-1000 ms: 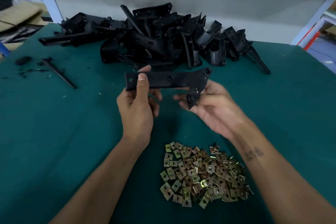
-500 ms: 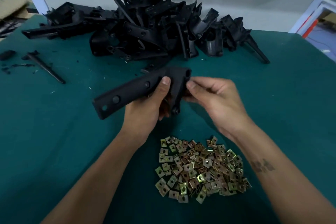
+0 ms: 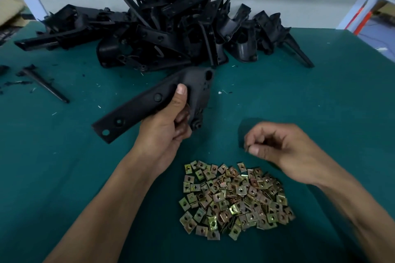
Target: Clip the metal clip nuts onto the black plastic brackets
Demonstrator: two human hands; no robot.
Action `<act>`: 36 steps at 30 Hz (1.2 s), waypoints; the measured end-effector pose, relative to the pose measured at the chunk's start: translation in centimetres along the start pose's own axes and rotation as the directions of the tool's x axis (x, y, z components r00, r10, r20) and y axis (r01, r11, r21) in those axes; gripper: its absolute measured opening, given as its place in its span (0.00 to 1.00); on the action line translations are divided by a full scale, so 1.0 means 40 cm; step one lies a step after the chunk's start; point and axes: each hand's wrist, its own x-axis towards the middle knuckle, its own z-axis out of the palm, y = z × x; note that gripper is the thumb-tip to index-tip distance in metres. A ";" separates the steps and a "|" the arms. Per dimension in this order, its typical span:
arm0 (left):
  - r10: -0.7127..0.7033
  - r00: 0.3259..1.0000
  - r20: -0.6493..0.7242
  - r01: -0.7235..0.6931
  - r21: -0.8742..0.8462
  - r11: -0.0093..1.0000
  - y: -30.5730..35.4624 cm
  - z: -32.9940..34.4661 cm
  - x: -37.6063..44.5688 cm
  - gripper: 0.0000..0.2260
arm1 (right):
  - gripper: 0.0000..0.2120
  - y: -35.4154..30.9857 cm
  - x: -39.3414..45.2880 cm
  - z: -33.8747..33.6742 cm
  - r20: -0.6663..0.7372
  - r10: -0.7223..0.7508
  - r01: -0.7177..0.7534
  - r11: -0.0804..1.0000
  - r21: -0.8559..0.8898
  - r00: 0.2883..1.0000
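Lighting: even, diffuse, overhead; moderately bright, no hard glare. Green table (image 3: 64,177) evenly lit, darkening toward the lower corners. Shadows: soft, short; a dim patch on the cloth just beyond the right hand (image 3: 277,147). Black bracket pile (image 3: 171,32) reads as a dark mass, little surface detail; held bracket (image 3: 149,104) shows a dull grey sheen. Clip nuts (image 3: 235,200) give small yellowish glints. Blur: right hand and forearm smeared by motion; left hand (image 3: 166,130) sharper. Distortion: wide-angle bowing, table edge and frame posts curving at the margins; top-left corner soft.
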 end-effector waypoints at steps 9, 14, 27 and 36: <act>-0.166 0.984 0.065 0.177 -0.233 0.956 0.002 0.012 -0.004 0.06 | 0.12 -0.054 0.101 0.102 -0.214 -0.001 0.173 0.588 0.790 0.977; -0.187 0.977 0.102 0.208 -0.268 0.941 -0.001 0.005 -0.001 0.09 | 0.08 -0.062 0.110 0.107 -0.128 -0.033 0.124 0.572 0.811 0.991; -0.133 0.980 0.149 0.151 -0.114 0.982 -0.020 0.022 0.003 0.12 | 0.10 -0.082 0.114 0.127 -0.104 0.033 0.077 0.468 0.881 0.994; -0.102 0.982 0.158 0.135 -0.217 0.967 -0.025 0.018 0.006 0.10 | 0.04 -0.099 0.107 0.128 -0.077 0.110 0.032 0.359 0.933 0.991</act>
